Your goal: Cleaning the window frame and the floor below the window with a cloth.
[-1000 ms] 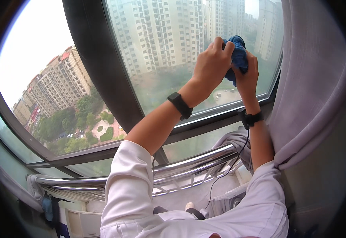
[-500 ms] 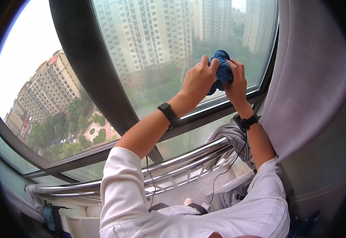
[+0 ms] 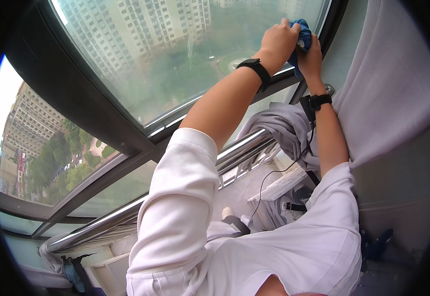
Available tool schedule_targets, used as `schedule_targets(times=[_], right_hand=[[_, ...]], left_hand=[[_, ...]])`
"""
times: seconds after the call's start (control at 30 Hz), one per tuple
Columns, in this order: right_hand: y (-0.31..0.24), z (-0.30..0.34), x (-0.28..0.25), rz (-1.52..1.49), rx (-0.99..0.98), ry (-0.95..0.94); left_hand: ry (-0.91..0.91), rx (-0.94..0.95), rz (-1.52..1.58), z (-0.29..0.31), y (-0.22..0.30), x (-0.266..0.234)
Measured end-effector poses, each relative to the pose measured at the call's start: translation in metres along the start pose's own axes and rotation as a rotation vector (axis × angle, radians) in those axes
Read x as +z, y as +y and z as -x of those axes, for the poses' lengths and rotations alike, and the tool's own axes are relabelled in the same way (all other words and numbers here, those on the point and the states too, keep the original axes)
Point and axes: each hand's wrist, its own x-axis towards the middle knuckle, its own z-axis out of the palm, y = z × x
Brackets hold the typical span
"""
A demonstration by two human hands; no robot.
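Note:
Both of my arms reach up and to the right toward the window pane (image 3: 151, 79). A bunched blue cloth (image 3: 304, 34) is gripped between my two hands close to the glass, near the frame's right side. My left hand (image 3: 280, 43) closes on it from the left, fingers bent over its top. On its right side my right hand (image 3: 311, 60) wraps the cloth, some fingers hidden behind it. One end of the cloth hangs between my wrists. Each wrist wears a black band, and a thin cable runs down from the right one.
A dark window frame (image 3: 84, 79) crosses on the left. Below the glass runs a metal railing (image 3: 242, 148) with grey fabric (image 3: 279, 126) draped over it. A pale curtain (image 3: 392, 84) hangs at the right. Dark blue cloth (image 3: 377, 244) lies at the lower right.
My hands and the blue cloth have moved up and to the right in the picture, nearer the frame's right side. The view has shifted, and my left arm stretches farther across.

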Motion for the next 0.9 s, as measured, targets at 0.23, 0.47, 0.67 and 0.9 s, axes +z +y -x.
schedule_targets(times=[0.23, 0.47, 0.67, 0.9], right_hand=[[-0.010, 0.101, -0.048, -0.148, -0.076, -0.491], [-0.068, 0.223, -0.061, -0.340, -0.336, -0.716], [-0.115, 0.256, -0.034, -0.425, -0.271, -0.684], [-0.195, 0.300, -0.011, -0.748, -0.306, -0.732]], left_hand=[[-0.642, -0.222, 0.166, 0.093, 0.003, -0.038], [-0.673, -0.380, 0.394, 0.264, 0.019, -0.078], [-0.451, -0.493, 0.290, 0.314, 0.017, -0.107], [-0.290, -0.508, 0.081, 0.376, 0.007, -0.170]])
